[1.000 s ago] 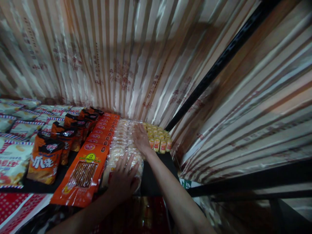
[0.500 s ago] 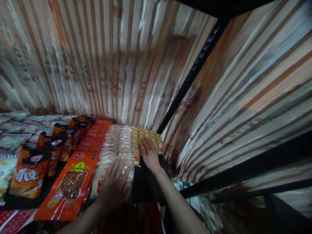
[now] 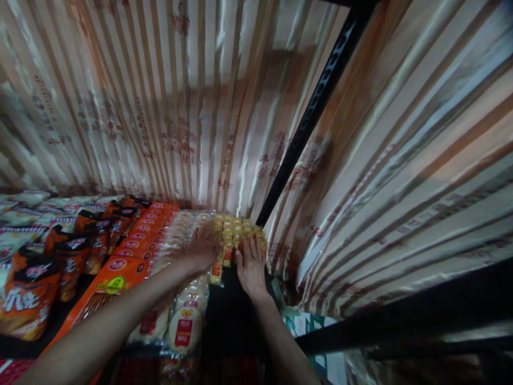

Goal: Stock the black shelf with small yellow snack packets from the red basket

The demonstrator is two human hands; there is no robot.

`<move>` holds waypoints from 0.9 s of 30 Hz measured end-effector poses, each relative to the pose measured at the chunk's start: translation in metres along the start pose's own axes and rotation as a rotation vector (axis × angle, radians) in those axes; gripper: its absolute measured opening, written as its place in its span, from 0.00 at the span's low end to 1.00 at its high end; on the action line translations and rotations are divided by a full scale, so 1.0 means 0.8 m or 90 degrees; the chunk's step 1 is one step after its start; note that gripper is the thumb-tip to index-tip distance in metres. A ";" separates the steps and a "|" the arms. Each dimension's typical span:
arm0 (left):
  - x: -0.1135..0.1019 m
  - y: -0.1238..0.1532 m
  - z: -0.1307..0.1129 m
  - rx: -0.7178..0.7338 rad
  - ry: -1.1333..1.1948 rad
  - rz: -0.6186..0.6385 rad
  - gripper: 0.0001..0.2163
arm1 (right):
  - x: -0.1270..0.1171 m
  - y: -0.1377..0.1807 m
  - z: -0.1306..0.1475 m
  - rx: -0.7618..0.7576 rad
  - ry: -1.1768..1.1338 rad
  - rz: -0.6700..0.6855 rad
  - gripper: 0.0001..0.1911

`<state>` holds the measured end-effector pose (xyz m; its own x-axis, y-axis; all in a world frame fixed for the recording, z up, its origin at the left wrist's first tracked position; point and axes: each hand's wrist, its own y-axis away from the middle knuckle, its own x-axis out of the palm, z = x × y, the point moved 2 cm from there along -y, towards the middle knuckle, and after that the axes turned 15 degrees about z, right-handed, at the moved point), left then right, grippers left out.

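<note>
My right hand (image 3: 251, 267) lies with fingers stretched out on the front of the small yellow snack packs (image 3: 228, 232), which stand in rows at the shelf's right end. Beside it on the left, my left hand (image 3: 203, 247) reaches across the clear packs of round white crackers (image 3: 186, 323). Its fingers look extended, their tips by the left edge of the yellow packs. Nothing shows in either grasp. My left forearm hides part of the cracker packs and of the orange packs of brown sticks (image 3: 116, 267).
Orange and black snack bags (image 3: 30, 294) stand in a row farther left, with white bags (image 3: 24, 214) behind. A striped plastic sheet (image 3: 192, 107) hangs at the back and right. A black metal post (image 3: 308, 123) slants up at the corner of the black shelf (image 3: 226, 326).
My left hand has moved forward and right, from the front of the cracker packs to beside the yellow packs. My right hand stays on the yellow packs, shifted slightly. The view has shifted a little.
</note>
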<state>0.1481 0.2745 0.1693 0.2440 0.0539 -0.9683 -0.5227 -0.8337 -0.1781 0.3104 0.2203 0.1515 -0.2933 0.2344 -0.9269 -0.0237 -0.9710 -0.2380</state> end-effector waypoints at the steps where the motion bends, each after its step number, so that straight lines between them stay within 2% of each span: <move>1: 0.004 -0.009 -0.001 -0.009 -0.006 0.006 0.21 | 0.001 -0.002 0.001 0.002 0.000 -0.008 0.26; 7: 0.012 -0.042 -0.008 -0.046 -0.018 0.147 0.25 | 0.019 -0.007 0.016 -0.018 0.019 -0.029 0.24; 9: 0.013 -0.048 -0.010 -0.047 -0.020 0.171 0.26 | 0.024 -0.008 0.018 -0.014 0.023 -0.033 0.23; 19: 0.003 -0.056 -0.014 -0.050 -0.044 0.188 0.25 | 0.032 -0.009 0.016 -0.016 0.040 -0.052 0.22; 27: 0.006 -0.062 -0.016 -0.046 -0.050 0.204 0.25 | 0.035 -0.011 0.013 -0.010 0.034 -0.076 0.22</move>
<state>0.1856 0.3096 0.1756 0.0115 -0.1769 -0.9842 -0.5025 -0.8519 0.1472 0.2927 0.2347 0.1303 -0.2381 0.3512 -0.9055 -0.0407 -0.9351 -0.3520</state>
